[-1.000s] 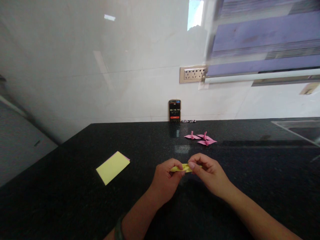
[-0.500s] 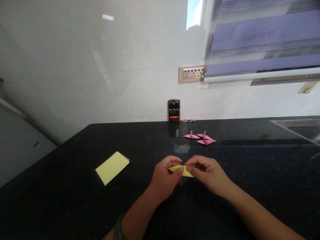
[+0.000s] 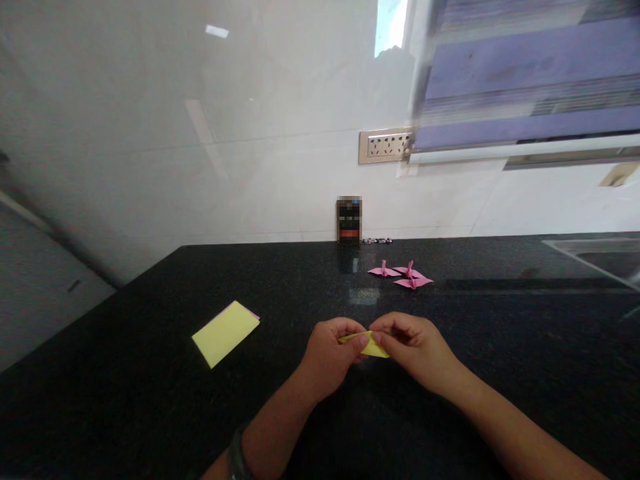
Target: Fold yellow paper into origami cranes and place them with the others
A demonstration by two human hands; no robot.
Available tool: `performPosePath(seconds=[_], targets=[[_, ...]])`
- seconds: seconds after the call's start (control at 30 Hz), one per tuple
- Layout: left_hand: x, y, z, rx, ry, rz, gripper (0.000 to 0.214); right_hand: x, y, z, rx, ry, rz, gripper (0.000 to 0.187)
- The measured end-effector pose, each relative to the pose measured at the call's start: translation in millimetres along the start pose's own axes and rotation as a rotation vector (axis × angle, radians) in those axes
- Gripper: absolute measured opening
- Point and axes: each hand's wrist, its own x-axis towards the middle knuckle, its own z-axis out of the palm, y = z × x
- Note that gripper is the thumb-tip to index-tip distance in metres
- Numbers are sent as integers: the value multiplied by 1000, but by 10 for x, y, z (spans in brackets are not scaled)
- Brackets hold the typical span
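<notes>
A small piece of folded yellow origami paper [image 3: 373, 348] is pinched between my two hands, above the dark counter. My left hand [image 3: 333, 350] grips its left side, thumb on top and fingers curled behind. With thumb and index finger, my right hand [image 3: 413, 343] pinches its upper edge near the middle. The fingers cover much of the paper, so its full shape is hidden. Beyond the hands, three pink paper cranes [image 3: 413, 283] sit close together on the counter. To the left lies a stack of yellow paper [image 3: 226, 335], with a pinkish sheet showing at its far edge.
A phone [image 3: 349, 221] leans upright against the tiled wall, its screen blurred. Beside it lies a beaded string [image 3: 377, 241]. The black speckled counter [image 3: 125, 400] reaches a sink [image 3: 600, 257] at the right. A socket panel [image 3: 385, 146] and a purple blind [image 3: 525, 73] are on the wall.
My left fingers have curled further in behind the folded yellow paper, and its left point is more covered. The right hand keeps its pinch almost in place. The view has shifted slightly.
</notes>
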Motion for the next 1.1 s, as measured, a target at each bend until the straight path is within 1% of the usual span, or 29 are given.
performPosePath(seconds=[0.23, 0.33, 0.5, 0.6, 0.83, 0.97, 1.1], targets=[[4, -28, -19, 34, -17, 48, 19, 12, -62, -18, -102, 7, 3, 17], [0, -17, -17, 19, -10, 37, 19, 13, -68, -23, -106, -4, -3, 16], [4, -5, -2, -17, -36, -11, 21, 4, -13, -18, -102, 3, -35, 13], [5, -8, -1, -11, -42, -10, 21, 4, -4, -23, -102, 6, -59, 13], [2, 10, -6, -67, -59, -45, 17, 4, -80, -84, -216, -13, -231, 17], [-1, 33, 4, -122, -72, -79, 15, -3, -85, -107, -268, -43, -358, 19], [-7, 48, 11, -176, -90, -105, 15, -12, -75, -135, -330, -79, -439, 19]])
